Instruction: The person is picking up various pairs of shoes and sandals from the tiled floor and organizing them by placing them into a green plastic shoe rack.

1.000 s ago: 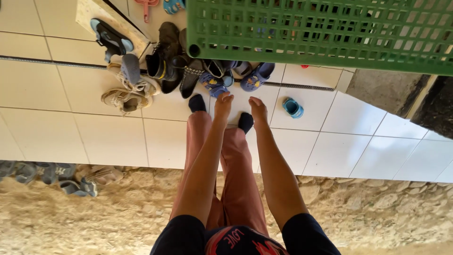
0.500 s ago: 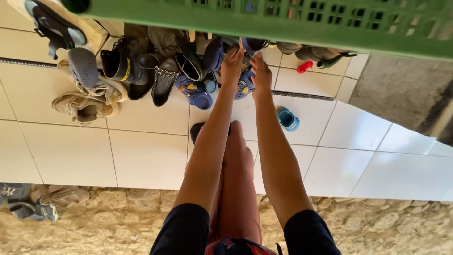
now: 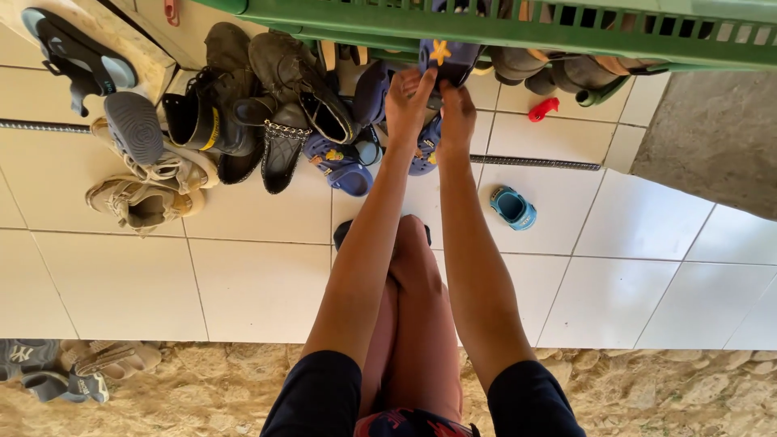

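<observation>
Closest in, two bare forearms run out from dark sleeves over pink-trousered legs. A second ago these hands hung empty down by the socked feet, and half a second ago they were only stretching toward the shoe heap. Now both have closed on one shoe, so the reach has turned into a grip.

The left hand (image 3: pixel 409 99) has its fingers (image 3: pixel 414 79) curled and pressed together round the near edge of a dark blue clog (image 3: pixel 450 58) with a yellow star on it. The right hand (image 3: pixel 457 112) pinches the same clog from underneath (its fingertips are mostly hidden, so how far they wrap I cannot tell). The clog sits at the fingertips, lifted off the tiles and right against the rim of the green crate (image 3: pixel 518 31) just beyond.

Counting outward from the fingers:
- Two blue clogs with yellow charms (image 3: pixel 340 162) lie just below the left hand's knuckles.
- One small teal clog (image 3: pixel 514 207) sits alone, well to the right of the right wrist.
- One red plastic piece (image 3: pixel 544 108) lies right of the fingers, near the crate.
- Two beige sneakers (image 3: pixel 142 198) lie far left of the left hand.
- One black boot with a yellow band (image 3: pixel 198 121) stands left of the fingers.
</observation>
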